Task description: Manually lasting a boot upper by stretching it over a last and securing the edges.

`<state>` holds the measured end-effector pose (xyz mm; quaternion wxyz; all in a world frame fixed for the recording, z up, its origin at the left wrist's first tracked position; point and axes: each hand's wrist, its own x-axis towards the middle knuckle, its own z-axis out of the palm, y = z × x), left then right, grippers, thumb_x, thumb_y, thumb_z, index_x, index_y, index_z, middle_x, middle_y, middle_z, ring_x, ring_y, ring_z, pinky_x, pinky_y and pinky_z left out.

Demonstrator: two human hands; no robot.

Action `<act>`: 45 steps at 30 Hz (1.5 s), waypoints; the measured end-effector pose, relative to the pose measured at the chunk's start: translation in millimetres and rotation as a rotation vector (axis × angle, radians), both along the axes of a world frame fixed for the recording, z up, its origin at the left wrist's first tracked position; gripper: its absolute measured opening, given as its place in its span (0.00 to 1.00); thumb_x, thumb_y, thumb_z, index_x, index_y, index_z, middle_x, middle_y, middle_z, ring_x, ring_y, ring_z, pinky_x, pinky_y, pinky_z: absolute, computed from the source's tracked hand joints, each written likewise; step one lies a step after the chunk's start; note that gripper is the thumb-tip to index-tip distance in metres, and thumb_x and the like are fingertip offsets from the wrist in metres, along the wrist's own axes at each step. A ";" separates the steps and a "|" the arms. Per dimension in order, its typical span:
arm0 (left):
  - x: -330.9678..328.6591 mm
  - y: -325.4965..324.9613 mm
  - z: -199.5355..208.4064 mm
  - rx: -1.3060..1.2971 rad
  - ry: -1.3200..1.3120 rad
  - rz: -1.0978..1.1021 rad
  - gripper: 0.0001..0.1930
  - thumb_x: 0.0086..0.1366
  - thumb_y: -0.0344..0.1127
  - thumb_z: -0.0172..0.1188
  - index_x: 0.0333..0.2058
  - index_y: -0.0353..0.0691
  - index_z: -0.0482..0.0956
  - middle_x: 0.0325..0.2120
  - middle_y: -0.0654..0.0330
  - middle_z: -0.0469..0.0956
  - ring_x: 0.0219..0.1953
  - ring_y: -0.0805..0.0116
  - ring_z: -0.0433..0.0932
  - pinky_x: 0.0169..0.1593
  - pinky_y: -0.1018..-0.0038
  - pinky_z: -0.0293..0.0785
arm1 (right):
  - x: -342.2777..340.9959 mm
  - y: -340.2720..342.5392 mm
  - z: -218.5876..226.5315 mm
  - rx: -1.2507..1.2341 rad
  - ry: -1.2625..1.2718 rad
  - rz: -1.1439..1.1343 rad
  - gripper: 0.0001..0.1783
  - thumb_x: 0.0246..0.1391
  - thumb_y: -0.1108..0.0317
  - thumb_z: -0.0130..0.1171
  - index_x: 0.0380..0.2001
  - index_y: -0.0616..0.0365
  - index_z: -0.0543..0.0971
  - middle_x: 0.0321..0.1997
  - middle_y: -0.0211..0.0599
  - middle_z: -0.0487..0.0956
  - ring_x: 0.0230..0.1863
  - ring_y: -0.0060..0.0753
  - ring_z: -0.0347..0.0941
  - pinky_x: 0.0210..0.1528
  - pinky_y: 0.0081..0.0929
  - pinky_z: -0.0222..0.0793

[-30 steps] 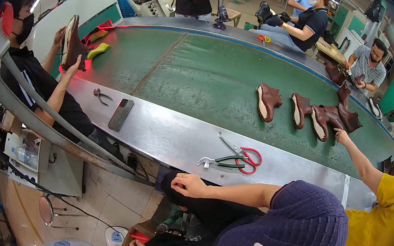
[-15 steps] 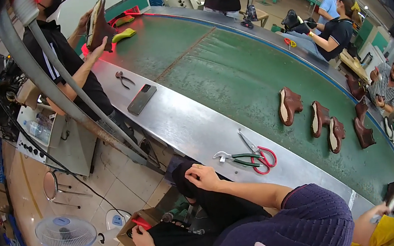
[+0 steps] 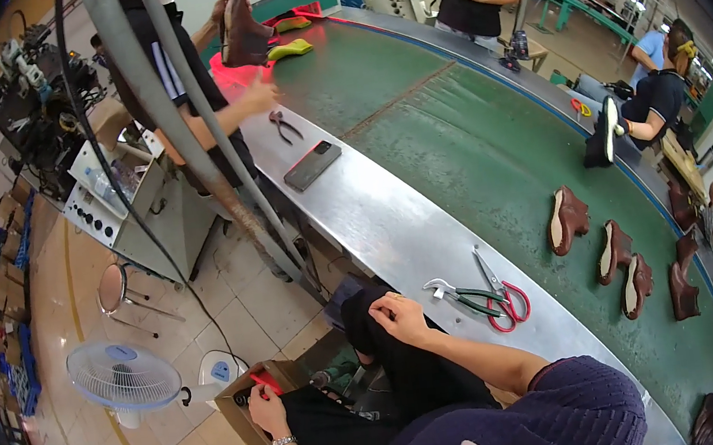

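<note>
My left hand (image 3: 268, 414) rests on my left knee, its fingers draped loosely beside a red object (image 3: 266, 382) in the cardboard box (image 3: 231, 413). No grip on it shows, and its kind is unclear. My right hand (image 3: 401, 319) lies on my right knee with curled fingers and nothing visible in them. On the metal table edge beside it are green-handled pliers (image 3: 468, 298) with a bent pale head and red-handled scissors (image 3: 505, 298). Several brown ankle boots, one of them a boot (image 3: 567, 221) with a pale sole edge, lie on the green belt (image 3: 418, 144).
A phone (image 3: 313, 165) and pincers (image 3: 283, 128) lie farther along the metal edge. A metal post (image 3: 187, 145) rises at the left, near a person handling a boot (image 3: 241, 32). A fan (image 3: 123, 376) and a stool (image 3: 115, 289) stand left. Other people sit or stand across the belt.
The view has shifted, moving most things right and down. The person at the left has lowered one hand from the boot. A dark shoe with a white sole now stands upright at the far right.
</note>
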<state>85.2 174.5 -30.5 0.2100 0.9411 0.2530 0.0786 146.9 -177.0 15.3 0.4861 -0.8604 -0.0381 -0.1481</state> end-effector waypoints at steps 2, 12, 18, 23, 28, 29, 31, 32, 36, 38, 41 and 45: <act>-0.4 2.1 -3.0 0.005 -0.025 0.011 0.10 0.61 0.41 0.58 0.36 0.44 0.80 0.29 0.52 0.79 0.34 0.52 0.78 0.38 0.59 0.72 | 2.8 4.6 15.1 0.214 0.277 0.008 0.08 0.51 0.68 0.63 0.35 0.56 0.81 0.25 0.32 0.76 0.25 0.25 0.73 0.29 0.23 0.68; -0.7 1.4 3.7 0.008 -0.040 0.007 0.10 0.61 0.41 0.57 0.35 0.43 0.80 0.29 0.52 0.80 0.34 0.51 0.78 0.37 0.59 0.72 | -26.4 23.4 276.4 0.999 -0.265 1.401 0.10 0.50 0.70 0.64 0.31 0.70 0.81 0.23 0.41 0.79 0.18 0.30 0.71 0.19 0.23 0.64; -6.8 5.9 -1.5 0.022 -0.098 0.005 0.11 0.60 0.42 0.58 0.35 0.44 0.81 0.30 0.49 0.80 0.35 0.48 0.78 0.39 0.57 0.73 | -36.6 35.7 286.6 1.097 -0.239 1.494 0.08 0.50 0.74 0.60 0.31 0.69 0.82 0.22 0.40 0.79 0.16 0.30 0.71 0.15 0.22 0.61; 1.3 -0.1 1.7 0.001 -0.048 -0.002 0.11 0.60 0.43 0.57 0.35 0.44 0.81 0.30 0.50 0.80 0.36 0.48 0.78 0.39 0.57 0.73 | -27.1 27.2 310.3 0.959 -0.265 1.439 0.07 0.51 0.73 0.61 0.31 0.67 0.82 0.23 0.39 0.80 0.17 0.31 0.72 0.16 0.22 0.64; -1.8 2.1 2.1 0.041 -0.083 0.019 0.08 0.60 0.40 0.57 0.33 0.44 0.80 0.29 0.52 0.80 0.35 0.51 0.78 0.38 0.58 0.73 | -20.9 30.2 304.4 0.937 -0.270 1.532 0.07 0.50 0.74 0.61 0.31 0.67 0.82 0.24 0.41 0.81 0.19 0.30 0.73 0.17 0.22 0.65; -1.5 -0.5 3.3 0.043 -0.100 0.011 0.08 0.60 0.40 0.58 0.33 0.44 0.80 0.29 0.52 0.80 0.35 0.51 0.78 0.38 0.59 0.73 | -19.3 27.5 299.7 0.917 -0.194 1.439 0.06 0.50 0.75 0.61 0.31 0.67 0.82 0.24 0.38 0.79 0.19 0.29 0.71 0.19 0.22 0.63; -5.0 -0.4 5.2 0.030 -0.127 0.062 0.07 0.59 0.40 0.58 0.32 0.45 0.80 0.29 0.53 0.80 0.33 0.51 0.79 0.37 0.59 0.74 | -15.0 27.2 280.3 0.814 -0.152 1.222 0.05 0.54 0.75 0.59 0.33 0.66 0.82 0.26 0.37 0.78 0.22 0.27 0.72 0.25 0.21 0.64; -3.0 -2.7 5.9 -0.002 -0.114 0.054 0.07 0.59 0.39 0.58 0.31 0.44 0.80 0.29 0.53 0.80 0.33 0.51 0.79 0.37 0.59 0.74 | -14.4 21.0 271.1 0.717 0.002 1.085 0.06 0.55 0.74 0.58 0.33 0.65 0.82 0.27 0.35 0.79 0.24 0.24 0.72 0.27 0.20 0.65; -5.0 3.2 -5.2 -0.022 -0.142 0.049 0.08 0.58 0.40 0.58 0.32 0.44 0.81 0.28 0.52 0.80 0.34 0.51 0.79 0.38 0.58 0.74 | 11.8 25.7 186.7 0.532 0.275 0.626 0.10 0.59 0.67 0.57 0.36 0.63 0.81 0.26 0.27 0.78 0.25 0.15 0.68 0.29 0.16 0.64; -3.5 2.3 -6.7 -0.002 -0.113 0.030 0.09 0.58 0.40 0.58 0.32 0.44 0.81 0.28 0.52 0.79 0.33 0.51 0.78 0.38 0.59 0.74 | 29.1 14.2 133.8 0.433 0.310 0.572 0.10 0.60 0.66 0.57 0.36 0.63 0.81 0.25 0.26 0.77 0.25 0.16 0.68 0.29 0.16 0.64; -4.2 0.1 -0.4 -0.039 -0.158 0.025 0.08 0.56 0.38 0.58 0.29 0.40 0.81 0.27 0.50 0.80 0.34 0.51 0.79 0.39 0.58 0.75 | 47.7 4.7 79.3 0.352 0.443 0.450 0.11 0.59 0.65 0.57 0.35 0.63 0.81 0.24 0.25 0.77 0.25 0.16 0.68 0.29 0.18 0.64; -6.1 1.9 4.7 -0.047 -0.143 0.009 0.08 0.56 0.39 0.59 0.30 0.42 0.81 0.28 0.52 0.80 0.34 0.52 0.79 0.39 0.60 0.74 | 59.9 3.4 24.3 0.116 0.389 0.344 0.11 0.60 0.66 0.56 0.34 0.62 0.81 0.21 0.25 0.76 0.23 0.15 0.68 0.26 0.17 0.62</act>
